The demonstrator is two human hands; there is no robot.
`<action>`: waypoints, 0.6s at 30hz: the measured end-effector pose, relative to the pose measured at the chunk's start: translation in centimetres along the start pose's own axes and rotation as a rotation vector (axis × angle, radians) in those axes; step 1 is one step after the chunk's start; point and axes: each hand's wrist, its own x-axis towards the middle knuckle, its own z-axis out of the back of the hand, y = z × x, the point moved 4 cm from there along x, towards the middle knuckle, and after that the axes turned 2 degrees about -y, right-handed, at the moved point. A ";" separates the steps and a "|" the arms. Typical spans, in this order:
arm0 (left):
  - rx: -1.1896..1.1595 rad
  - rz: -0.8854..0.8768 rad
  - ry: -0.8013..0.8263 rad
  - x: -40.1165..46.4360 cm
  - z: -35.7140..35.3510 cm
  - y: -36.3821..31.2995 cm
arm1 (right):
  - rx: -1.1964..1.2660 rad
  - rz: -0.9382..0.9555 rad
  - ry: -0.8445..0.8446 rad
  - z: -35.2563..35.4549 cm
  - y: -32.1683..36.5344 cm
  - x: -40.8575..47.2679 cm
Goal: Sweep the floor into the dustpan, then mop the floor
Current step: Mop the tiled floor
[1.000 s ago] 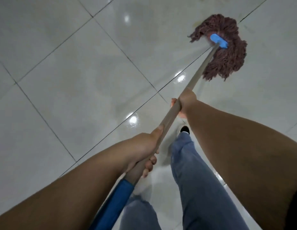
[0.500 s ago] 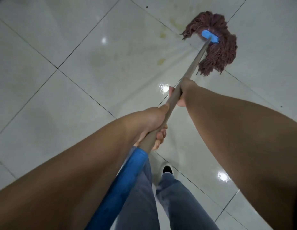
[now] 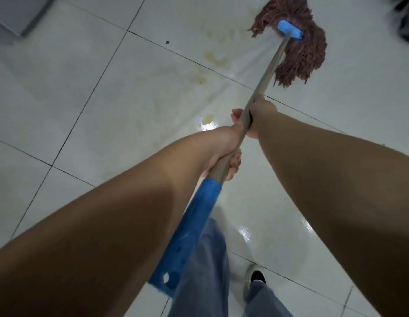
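the white tiled floor point(image 3: 62, 92) fills the view, and compared with the two earlier pictures more of it has slid into sight: yellowish stains point(image 3: 216, 57) now lie across the tiles just left of the mop path, where a second ago only clean glossy tile showed. a grey object point(image 3: 14, 14) has also appeared at the top left corner and a dark blurred thing point(image 3: 404, 19) at the top right, too unclear to name. this suggests the person has stepped or turned toward a dirty patch, so the mopping part of the task is well under way and the sweeping seems finished; no dustpan is in view.

the mop head point(image 3: 299, 51), reddish brown strings under a blue clamp point(image 3: 290, 30), rests on the floor at the upper right, just beside the stains but not yet covering the larger ones. likely next is a pull leftward across them.

the mop handle point(image 3: 265, 78) runs down to a blue sleeve point(image 3: 189, 227) near the person's legs. the right hand point(image 3: 258, 115) is closed around the bare shaft further forward, fingers wrapped fully. the left hand point(image 3: 224, 147) is closed around it too, just above the blue sleeve, fingertips curled underneath.
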 end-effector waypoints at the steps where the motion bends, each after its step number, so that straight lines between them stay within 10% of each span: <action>1: 0.001 -0.016 0.007 0.3 0.4 -0.8 | 0.021 0.004 0.008 -0.5 0.3 0.0; 18: -0.106 -0.027 -0.020 -7.4 4.4 20.3 | -0.029 -0.056 0.312 2.2 -17.1 -11.3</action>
